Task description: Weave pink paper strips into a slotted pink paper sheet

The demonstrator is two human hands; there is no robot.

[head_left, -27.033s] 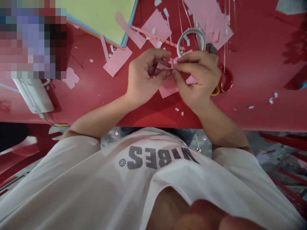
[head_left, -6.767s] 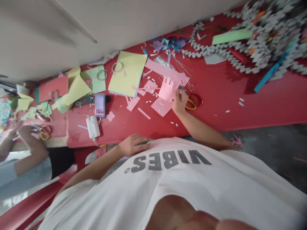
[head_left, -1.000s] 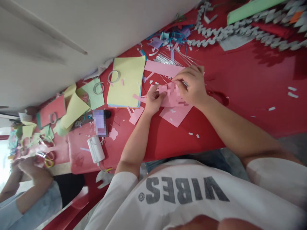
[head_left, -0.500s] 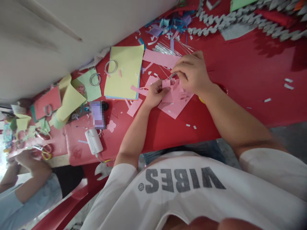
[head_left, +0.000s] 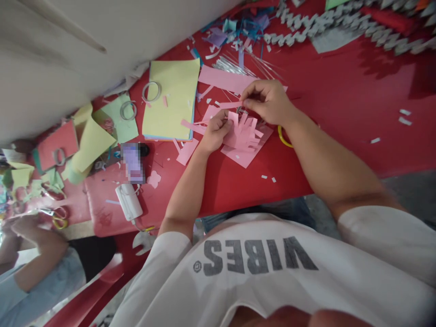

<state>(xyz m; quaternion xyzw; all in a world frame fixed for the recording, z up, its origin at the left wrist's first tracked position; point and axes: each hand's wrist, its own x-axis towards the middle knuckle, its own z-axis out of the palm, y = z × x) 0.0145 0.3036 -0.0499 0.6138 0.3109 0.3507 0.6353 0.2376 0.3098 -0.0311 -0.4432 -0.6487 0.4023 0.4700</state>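
Note:
My left hand (head_left: 216, 129) pinches a pink fringed paper (head_left: 241, 134) between thumb and fingers. Its upper and right edges are cut into several tabs that stand apart. Above it, my right hand (head_left: 269, 102) has its fingertips closed on one end of a narrow pink paper strip (head_left: 230, 105), which points left. Under the fringed paper lies a larger pink sheet (head_left: 247, 156), flat on the red table (head_left: 252, 193). A grey ring shows only in part between the hands. Near my right forearm, a yellow scissor handle (head_left: 284, 137) is partly covered.
A yellow paper stack (head_left: 170, 100) with a tape roll (head_left: 151, 91) on it lies to the left. A phone (head_left: 133, 162) and a white power bank (head_left: 128, 202) are nearer me. Silver wires (head_left: 233, 65) lie behind my hands. Another person's hands (head_left: 25, 227) work at far left.
My right hand has drawn back slightly from the fringed paper and now holds the pink strip. The fringe tabs show more plainly. The whole view has shifted a little.

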